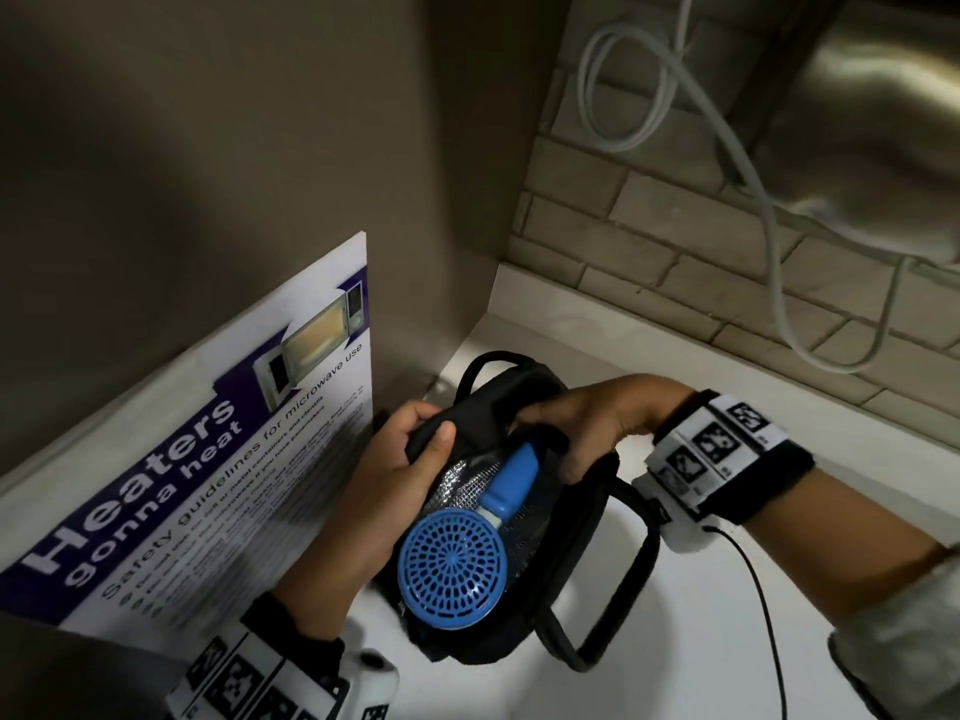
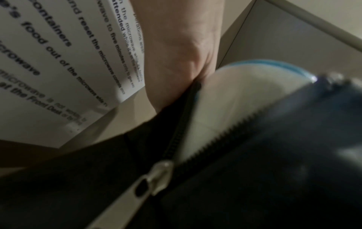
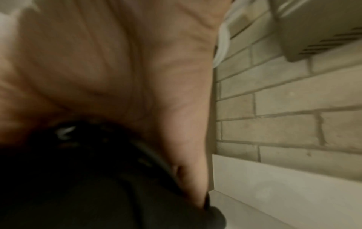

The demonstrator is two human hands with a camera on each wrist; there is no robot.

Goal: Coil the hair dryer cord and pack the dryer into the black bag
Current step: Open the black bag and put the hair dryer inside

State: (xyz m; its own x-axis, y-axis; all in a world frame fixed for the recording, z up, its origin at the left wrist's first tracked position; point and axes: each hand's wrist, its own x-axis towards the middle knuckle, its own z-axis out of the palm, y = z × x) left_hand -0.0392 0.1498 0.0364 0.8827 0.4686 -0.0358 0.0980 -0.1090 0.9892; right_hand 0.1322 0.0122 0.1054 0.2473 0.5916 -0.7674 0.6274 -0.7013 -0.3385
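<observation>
Here the blue hair dryer (image 1: 453,563) lies inside the open black bag (image 1: 519,397), low in the centre of the head view, its round grille facing up. The left hand (image 1: 400,459) grips the left rim of the bag with curled fingers. The right hand (image 1: 582,418) pinches the opposite rim. A microwave safety poster (image 1: 208,459) leans at the left. The zipper slider (image 2: 156,175) shows in the left wrist view.
</observation>
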